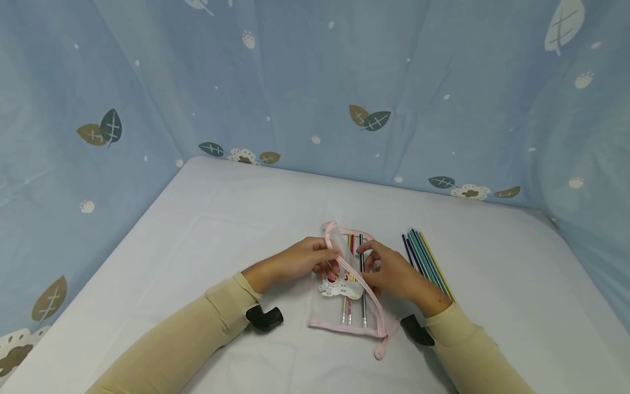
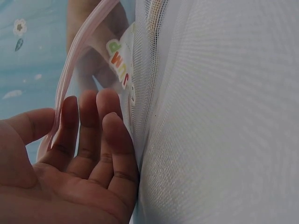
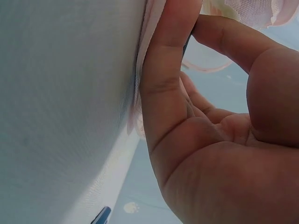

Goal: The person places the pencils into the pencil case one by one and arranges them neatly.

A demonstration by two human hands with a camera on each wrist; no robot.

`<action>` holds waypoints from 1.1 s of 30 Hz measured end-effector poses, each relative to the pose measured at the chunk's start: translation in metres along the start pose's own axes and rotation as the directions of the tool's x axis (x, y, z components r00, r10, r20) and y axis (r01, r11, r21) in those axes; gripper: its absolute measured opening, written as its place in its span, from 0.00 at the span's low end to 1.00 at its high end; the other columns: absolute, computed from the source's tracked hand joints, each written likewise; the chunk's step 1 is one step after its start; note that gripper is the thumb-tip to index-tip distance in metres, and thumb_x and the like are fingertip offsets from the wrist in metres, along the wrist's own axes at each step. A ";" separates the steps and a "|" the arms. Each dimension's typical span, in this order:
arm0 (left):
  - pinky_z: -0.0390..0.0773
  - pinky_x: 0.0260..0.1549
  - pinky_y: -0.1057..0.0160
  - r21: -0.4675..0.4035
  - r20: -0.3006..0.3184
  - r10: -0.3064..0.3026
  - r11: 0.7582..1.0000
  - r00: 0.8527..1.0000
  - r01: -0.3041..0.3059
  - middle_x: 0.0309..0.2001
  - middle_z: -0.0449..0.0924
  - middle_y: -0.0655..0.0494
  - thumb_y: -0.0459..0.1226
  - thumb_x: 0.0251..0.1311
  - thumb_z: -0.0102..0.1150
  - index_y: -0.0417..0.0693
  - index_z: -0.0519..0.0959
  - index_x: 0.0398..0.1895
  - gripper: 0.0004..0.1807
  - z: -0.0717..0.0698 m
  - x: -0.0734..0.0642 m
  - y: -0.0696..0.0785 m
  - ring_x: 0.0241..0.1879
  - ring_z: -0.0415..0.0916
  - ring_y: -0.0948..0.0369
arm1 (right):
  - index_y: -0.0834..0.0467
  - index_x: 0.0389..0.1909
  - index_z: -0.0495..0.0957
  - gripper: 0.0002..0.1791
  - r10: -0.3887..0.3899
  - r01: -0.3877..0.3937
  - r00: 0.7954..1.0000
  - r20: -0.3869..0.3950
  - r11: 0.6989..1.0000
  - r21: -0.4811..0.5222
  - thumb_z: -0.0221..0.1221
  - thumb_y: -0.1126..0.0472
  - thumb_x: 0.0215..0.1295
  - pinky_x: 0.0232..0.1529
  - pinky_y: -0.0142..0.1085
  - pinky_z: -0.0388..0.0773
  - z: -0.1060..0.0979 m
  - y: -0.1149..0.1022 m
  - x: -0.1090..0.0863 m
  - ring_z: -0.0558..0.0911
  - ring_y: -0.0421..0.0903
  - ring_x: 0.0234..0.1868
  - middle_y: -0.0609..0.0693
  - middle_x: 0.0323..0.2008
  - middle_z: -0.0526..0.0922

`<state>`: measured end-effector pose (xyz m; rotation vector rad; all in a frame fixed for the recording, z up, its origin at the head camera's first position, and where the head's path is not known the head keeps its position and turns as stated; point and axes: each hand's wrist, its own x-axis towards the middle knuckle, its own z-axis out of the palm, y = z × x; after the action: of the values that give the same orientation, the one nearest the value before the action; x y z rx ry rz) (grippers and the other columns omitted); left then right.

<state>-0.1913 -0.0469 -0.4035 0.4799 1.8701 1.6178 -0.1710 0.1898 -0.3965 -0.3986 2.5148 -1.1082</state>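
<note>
Left fingers pinch the pouch, right fingers a black pencil; other pencils lie inside, the bundle outside seemingly remaining

Long beige sleeves — black wrist cameras

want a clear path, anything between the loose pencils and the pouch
Yes, in the head view the right hand is between the pencils and the pouch; nothing else visible seems to block the way.
</note>
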 end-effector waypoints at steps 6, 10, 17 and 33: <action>0.80 0.33 0.68 0.004 0.003 0.004 1.000 1.000 -0.004 0.33 0.83 0.52 0.38 0.75 0.47 0.35 0.78 0.47 0.14 0.000 0.002 0.002 0.31 0.81 0.64 | 0.60 0.61 0.68 0.26 0.012 -0.012 1.000 0.003 1.000 -0.008 0.64 0.68 0.63 0.20 0.38 0.78 -0.001 -0.001 -0.001 0.76 0.44 0.19 0.53 0.33 0.77; 0.80 0.34 0.68 0.000 0.009 -0.007 1.000 1.000 0.007 0.33 0.83 0.52 0.38 0.75 0.48 0.35 0.77 0.47 0.14 0.002 0.001 0.004 0.31 0.81 0.64 | 0.60 0.61 0.67 0.27 0.006 -0.006 1.000 0.011 1.000 0.008 0.64 0.68 0.62 0.20 0.38 0.78 -0.001 -0.001 -0.002 0.76 0.45 0.19 0.53 0.34 0.76; 0.80 0.34 0.68 -0.004 -0.005 -0.021 1.000 1.000 0.021 0.32 0.83 0.53 0.38 0.75 0.47 0.34 0.77 0.47 0.14 0.002 -0.001 0.004 0.30 0.81 0.65 | 0.62 0.62 0.67 0.27 -0.010 0.010 1.000 0.020 1.000 0.017 0.63 0.69 0.63 0.19 0.39 0.79 0.001 0.000 0.000 0.76 0.45 0.19 0.54 0.33 0.77; 0.80 0.34 0.68 0.013 0.005 -0.019 1.000 1.000 0.019 0.33 0.84 0.52 0.38 0.76 0.47 0.35 0.78 0.47 0.15 0.001 -0.001 0.003 0.31 0.81 0.65 | 0.62 0.64 0.67 0.29 -0.053 0.052 0.997 0.064 0.998 0.019 0.65 0.67 0.63 0.20 0.38 0.79 0.000 -0.001 0.001 0.77 0.44 0.19 0.53 0.35 0.78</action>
<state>-0.1904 -0.0461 -0.4009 0.4701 1.8768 1.5915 -0.1718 0.1887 -0.3960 -0.4906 2.4497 -1.1173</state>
